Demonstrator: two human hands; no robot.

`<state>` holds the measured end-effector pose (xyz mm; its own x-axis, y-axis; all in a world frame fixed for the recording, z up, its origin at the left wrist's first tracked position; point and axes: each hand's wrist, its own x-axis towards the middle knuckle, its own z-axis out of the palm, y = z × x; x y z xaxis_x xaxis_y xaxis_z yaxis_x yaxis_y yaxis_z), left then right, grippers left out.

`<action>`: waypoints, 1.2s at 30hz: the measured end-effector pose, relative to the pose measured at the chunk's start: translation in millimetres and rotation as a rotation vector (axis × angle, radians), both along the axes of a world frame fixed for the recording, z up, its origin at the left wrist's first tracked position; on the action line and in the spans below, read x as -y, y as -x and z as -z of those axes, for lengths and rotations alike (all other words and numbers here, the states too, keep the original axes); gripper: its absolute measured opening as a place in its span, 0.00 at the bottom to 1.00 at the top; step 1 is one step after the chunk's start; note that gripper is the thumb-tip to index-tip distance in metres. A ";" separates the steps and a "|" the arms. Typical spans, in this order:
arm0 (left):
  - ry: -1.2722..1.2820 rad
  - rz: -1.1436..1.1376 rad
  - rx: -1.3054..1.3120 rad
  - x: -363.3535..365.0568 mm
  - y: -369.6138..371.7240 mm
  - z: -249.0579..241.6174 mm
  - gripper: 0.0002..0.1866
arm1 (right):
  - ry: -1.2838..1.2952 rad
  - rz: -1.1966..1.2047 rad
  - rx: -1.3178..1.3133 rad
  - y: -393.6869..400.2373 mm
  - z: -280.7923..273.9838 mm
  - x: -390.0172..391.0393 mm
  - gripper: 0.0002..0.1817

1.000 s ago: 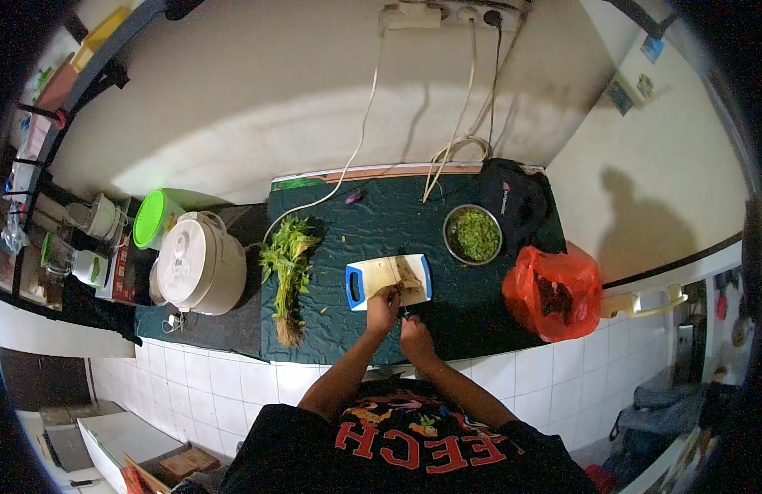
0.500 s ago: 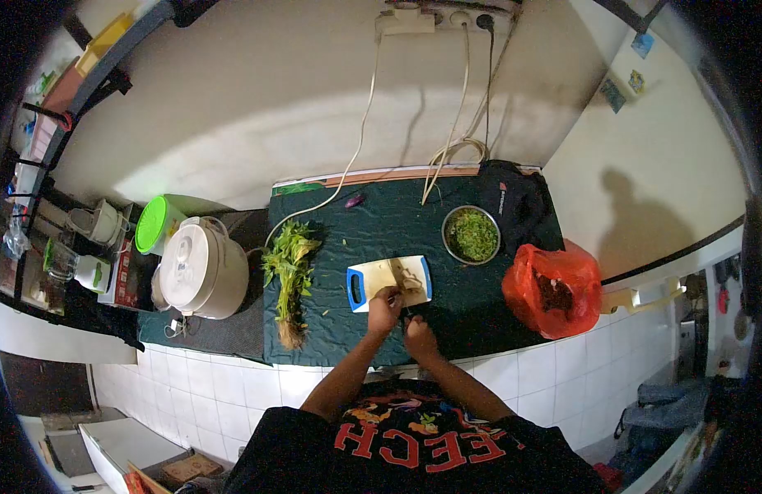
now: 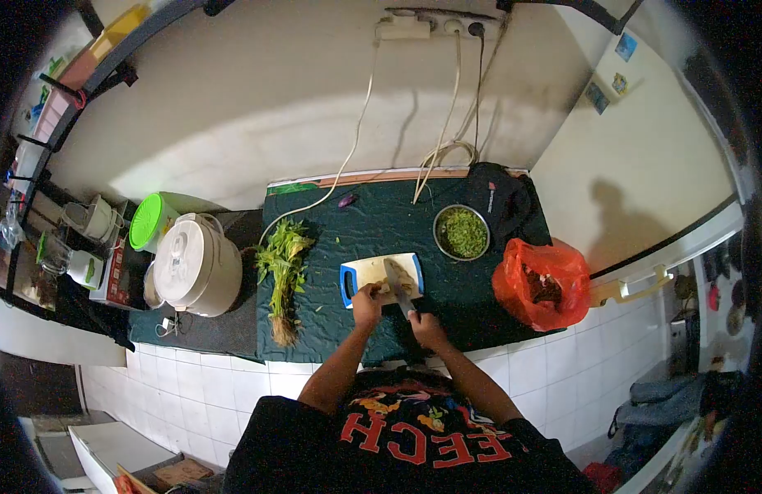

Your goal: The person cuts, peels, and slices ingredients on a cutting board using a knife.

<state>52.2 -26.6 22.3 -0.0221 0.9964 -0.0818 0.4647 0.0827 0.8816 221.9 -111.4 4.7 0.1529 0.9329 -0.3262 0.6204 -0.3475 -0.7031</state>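
A white cutting board with blue ends lies on the dark green cloth in front of me. My right hand is closed round the handle of a kitchen knife, whose broad blade slants over the board. At the board's near left edge, my left hand has its fingers drawn together beside the blade. Small pale food pieces lie near the knife; their kind is too small to tell. Whatever is under my left fingertips is hidden.
A bunch of leafy greens with roots lies to the left, beyond it a white rice cooker. On the right are a metal bowl of chopped greens and a red plastic bag. A purple shallot lies near the wall.
The knife blade now shows plainly across the board, and my right hand sits slightly farther right of my left. My view has shifted a little.
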 end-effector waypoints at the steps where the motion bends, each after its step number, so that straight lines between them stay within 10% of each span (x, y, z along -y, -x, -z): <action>1: -0.003 0.001 0.003 0.1 4.3 0.9 0.13 | -0.038 0.028 -0.016 -0.1 -11.1 -2.6 0.27; 9: -0.166 0.119 -0.043 3.7 -0.2 -22.9 0.10 | 0.263 0.154 -1.039 -37.4 -122.8 -9.0 0.26; 19: -0.240 0.646 -0.764 -14.2 -41.6 -11.8 0.18 | -0.353 -0.073 -0.117 -114.8 -63.8 78.1 0.27; 21: -0.427 0.643 -0.768 -14.2 -45.0 -2.3 0.21 | 0.207 0.325 -0.572 -107.5 -116.8 92.6 0.27; 29: -0.634 0.770 -0.765 -35.4 -53.9 -0.1 0.26 | -0.205 0.099 -0.251 -161.1 5.5 154.6 0.26; 36: -0.582 0.798 -0.706 -49.7 -28.0 9.8 0.16 | 0.047 0.234 -0.344 -157.6 -49.8 154.8 0.28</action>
